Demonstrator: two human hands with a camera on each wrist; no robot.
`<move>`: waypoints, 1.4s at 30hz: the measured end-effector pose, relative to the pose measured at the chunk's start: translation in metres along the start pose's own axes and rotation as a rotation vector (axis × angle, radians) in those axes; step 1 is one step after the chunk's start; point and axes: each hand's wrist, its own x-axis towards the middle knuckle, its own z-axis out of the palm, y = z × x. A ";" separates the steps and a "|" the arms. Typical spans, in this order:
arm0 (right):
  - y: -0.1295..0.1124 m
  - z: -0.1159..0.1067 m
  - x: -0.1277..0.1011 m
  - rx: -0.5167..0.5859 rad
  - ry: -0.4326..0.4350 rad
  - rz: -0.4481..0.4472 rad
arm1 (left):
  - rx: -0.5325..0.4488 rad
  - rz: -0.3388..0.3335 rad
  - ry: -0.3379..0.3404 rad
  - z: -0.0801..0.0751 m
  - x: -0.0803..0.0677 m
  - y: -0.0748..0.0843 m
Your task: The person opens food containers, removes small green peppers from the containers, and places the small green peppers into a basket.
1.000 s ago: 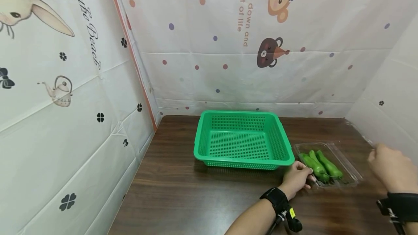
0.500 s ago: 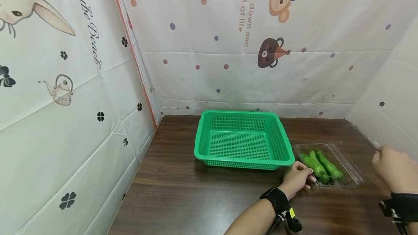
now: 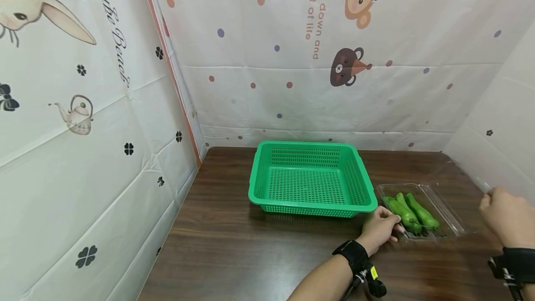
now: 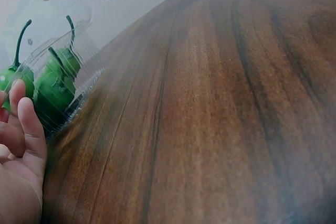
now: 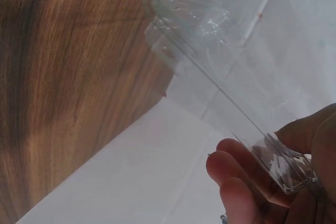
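R hand point(image 3: 503, 219) pinches the far edge of the clear lid point(image 5: 220, 72), thumb and fingers point(image 5: 236, 174) closed on the rim, lid swung open to the right of the box point(image 3: 449, 219). L hand point(image 3: 378, 230) sits at the box's near-left corner, fingers curled on its edge, steadying it; in the left wrist view the fingertips point(image 4: 23, 124) lie right against the clear wall.

Box is on the table point(image 3: 251, 245), just right of the green basket point(image 3: 311, 178), touching or nearly so. Three green peppers point(image 3: 411, 212) lie inside, stems up in the left wrist view.

Judgement: step in hand looks like opening the box w/ lid held back. To do it well: keep L hand pressing the base down so the thin plastic doesn't lift or skid; fold the lid fully past the hinge w/o jerking, else peppers may roll out. Thin shell will flex, so grip the rim, not the flat panel. Basket is empty and close.
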 end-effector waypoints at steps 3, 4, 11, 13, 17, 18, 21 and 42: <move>0.001 0.001 0.000 -0.003 0.006 0.001 | 0.005 -0.003 0.002 0.000 0.000 0.000; 0.002 0.002 0.000 -0.005 0.008 0.001 | 0.006 -0.002 0.005 0.000 0.000 0.000; 0.005 0.005 0.001 -0.005 0.017 -0.003 | 0.008 -0.003 0.009 0.000 0.001 0.000; 0.006 0.007 0.001 -0.006 0.024 -0.002 | 0.007 -0.001 0.009 0.000 0.001 0.000; 0.008 0.010 0.001 -0.015 0.027 0.005 | 0.004 0.003 0.008 0.000 0.002 -0.001; 0.008 0.010 0.001 -0.018 0.029 0.006 | 0.004 0.003 0.009 0.000 0.002 -0.001; 0.007 0.011 0.000 -0.024 0.042 0.008 | 0.004 0.003 0.011 0.001 0.002 -0.002; 0.017 0.014 -0.002 0.022 0.054 0.016 | 0.016 -0.007 0.003 -0.002 -0.002 0.001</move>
